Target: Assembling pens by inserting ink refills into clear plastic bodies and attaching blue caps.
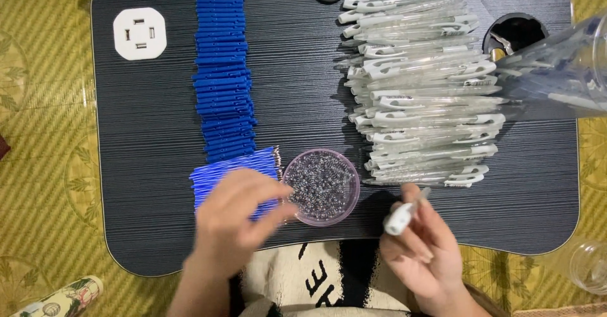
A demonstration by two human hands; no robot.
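My left hand [237, 219] hovers over a bundle of blue pen refills [221, 174], its fingers pinched close to the rim of a small pink dish [321, 186] full of tiny metal springs. It is blurred, and I cannot tell what it holds. My right hand [420, 244] holds one clear pen barrel [404, 212] with a white clip end, tilted up toward a large pile of clear pen barrels [423, 83].
All lies on a dark lap table [158, 165]. A long row of blue pen parts [222, 76] runs down the left middle. A white socket block [139, 33] sits far left. A clear plastic bag [563, 70] and a cup hole [515, 32] are at right.
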